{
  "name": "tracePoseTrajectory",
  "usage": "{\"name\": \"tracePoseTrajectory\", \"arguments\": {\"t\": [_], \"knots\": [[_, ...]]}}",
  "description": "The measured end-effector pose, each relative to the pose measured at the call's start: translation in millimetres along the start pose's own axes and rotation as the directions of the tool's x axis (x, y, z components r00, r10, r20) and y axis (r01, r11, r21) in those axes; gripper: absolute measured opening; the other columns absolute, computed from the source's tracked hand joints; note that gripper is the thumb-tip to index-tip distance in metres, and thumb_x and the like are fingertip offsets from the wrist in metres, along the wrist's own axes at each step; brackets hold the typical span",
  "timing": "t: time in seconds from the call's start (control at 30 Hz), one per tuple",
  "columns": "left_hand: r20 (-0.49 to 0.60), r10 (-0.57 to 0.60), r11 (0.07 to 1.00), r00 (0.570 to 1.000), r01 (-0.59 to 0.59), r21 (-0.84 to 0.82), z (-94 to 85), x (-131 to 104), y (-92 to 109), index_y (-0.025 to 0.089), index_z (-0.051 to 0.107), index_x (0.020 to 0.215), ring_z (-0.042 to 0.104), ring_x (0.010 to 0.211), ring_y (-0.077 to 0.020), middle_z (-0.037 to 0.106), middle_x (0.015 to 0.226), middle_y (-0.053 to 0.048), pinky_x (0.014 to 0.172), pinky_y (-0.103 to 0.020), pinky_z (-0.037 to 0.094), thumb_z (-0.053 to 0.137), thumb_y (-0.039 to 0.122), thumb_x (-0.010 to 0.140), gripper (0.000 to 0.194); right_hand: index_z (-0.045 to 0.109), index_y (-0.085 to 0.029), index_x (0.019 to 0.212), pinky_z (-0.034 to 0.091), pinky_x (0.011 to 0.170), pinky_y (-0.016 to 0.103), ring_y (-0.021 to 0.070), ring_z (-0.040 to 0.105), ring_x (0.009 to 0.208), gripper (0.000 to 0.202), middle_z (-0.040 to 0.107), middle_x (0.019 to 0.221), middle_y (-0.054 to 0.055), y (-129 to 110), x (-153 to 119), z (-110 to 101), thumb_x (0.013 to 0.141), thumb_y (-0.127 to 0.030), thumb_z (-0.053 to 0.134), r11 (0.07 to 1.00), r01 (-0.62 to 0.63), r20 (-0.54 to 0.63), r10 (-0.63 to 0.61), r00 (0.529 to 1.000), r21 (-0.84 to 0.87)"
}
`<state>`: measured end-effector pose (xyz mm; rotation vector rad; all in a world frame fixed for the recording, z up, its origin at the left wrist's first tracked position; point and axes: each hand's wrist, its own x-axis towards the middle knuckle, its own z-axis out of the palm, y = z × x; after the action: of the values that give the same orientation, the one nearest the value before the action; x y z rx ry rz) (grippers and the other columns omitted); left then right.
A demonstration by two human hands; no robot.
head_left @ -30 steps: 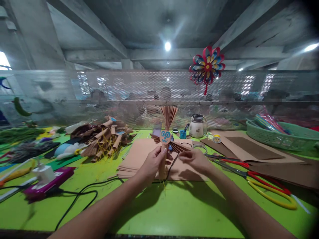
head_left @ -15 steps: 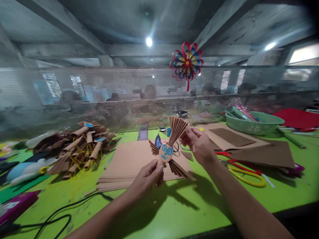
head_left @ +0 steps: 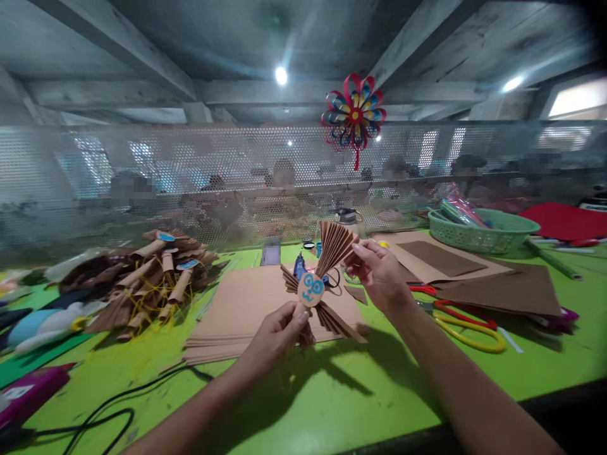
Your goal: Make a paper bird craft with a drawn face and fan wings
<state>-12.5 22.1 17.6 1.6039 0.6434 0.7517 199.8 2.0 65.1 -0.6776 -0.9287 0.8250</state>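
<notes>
A brown paper craft figure [head_left: 311,291] is held up over the near part of the green table. It has a round face disc with blue painted eyes and a wavy mouth, and pleated paper fans spread from behind it. My left hand [head_left: 284,328] grips its rolled paper body just below the disc. At the upper right, my right hand [head_left: 377,268] pinches the outer edge of the large upright pleated fan [head_left: 334,243]. Behind the figure lies a stack of brown paper sheets [head_left: 246,297]; a dark blue glue gun [head_left: 300,264] is partly hidden.
On the left, similar rolled and pleated paper pieces [head_left: 165,272] with yellow strings lie piled. Red and yellow scissors [head_left: 469,325] rest at the right, near dark brown paper [head_left: 512,294] and a green basket [head_left: 478,237]. A black cable [head_left: 114,401] crosses the front left.
The paper figure and its face disc have shifted slightly left and down in view, with a small tilt. Both hands keep their hold on it.
</notes>
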Motion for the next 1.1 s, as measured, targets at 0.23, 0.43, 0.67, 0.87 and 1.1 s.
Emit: {"name": "tracePoseTrajectory", "arguments": {"t": [0.23,0.43,0.67,0.87,1.1], "knots": [[-0.045,-0.001,0.999,0.999,-0.001,-0.052,0.6,-1.2,2.8,0.017,0.056,0.078,0.055,0.065,-0.014,0.06,0.07,-0.001,0.065,-0.025,0.043,0.066,0.058,0.082,0.042,0.061,-0.019,0.07,0.042,0.054,0.025,0.0114,0.052,0.058,0.008,0.056,0.063,-0.003,-2.3,-3.7,-2.9,0.063,-0.019,0.064,1.0,0.015,0.021,-0.015,1.0,0.002],[-0.1,-0.002,0.992,0.995,-0.011,-0.122,-1.8,2.6,-2.7,0.017,0.055,0.078,0.052,0.061,-0.012,0.059,0.068,0.0,0.06,-0.023,0.041,0.068,0.058,0.08,0.043,0.056,-0.019,0.063,0.039,0.054,0.024,0.0095,0.047,0.054,0.011,0.053,0.06,-0.005,8.2,-4.5,1.3,0.059,-0.012,0.063,0.999,-0.012,0.031,0.011,0.999,0.032],[-0.17,0.036,0.976,0.985,-0.071,-0.207,-1.6,4.6,-6.3,0.018,0.054,0.082,0.052,0.06,-0.011,0.055,0.064,0.003,0.058,-0.021,0.04,0.066,0.057,0.083,0.04,0.061,-0.018,0.063,0.04,0.055,0.024,0.0097,0.049,0.056,0.011,0.056,0.058,-0.004,20.4,-12.9,14.5,0.058,-0.011,0.068,0.994,-0.073,0.017,0.072,0.997,0.082],[-0.238,0.083,0.963,0.968,-0.139,-0.229,-1.4,0.7,-3.9,0.017,0.056,0.085,0.051,0.059,-0.0108,0.057,0.066,0.002,0.056,-0.02,0.038,0.064,0.052,0.087,0.035,0.072,-0.018,0.074,0.05,0.068,0.03,0.0149,0.062,0.067,0.017,0.071,0.071,0.0,25.1,-23.8,24.2,0.058,-0.013,0.076,0.978,-0.165,0.071,0.157,0.985,0.126],[-0.32,0.131,0.942,0.938,-0.219,-0.255,1.9,-0.1,-0.6,0.016,0.056,0.087,0.052,0.061,-0.0116,0.057,0.066,0.002,0.06,-0.022,0.041,0.065,0.051,0.086,0.036,0.077,-0.018,0.077,0.052,0.073,0.031,0.0161,0.064,0.07,0.018,0.075,0.075,0.001,33.6,-33.6,35.9,0.059,-0.014,0.08,0.967,-0.177,0.121,0.157,0.98,0.185]]}}
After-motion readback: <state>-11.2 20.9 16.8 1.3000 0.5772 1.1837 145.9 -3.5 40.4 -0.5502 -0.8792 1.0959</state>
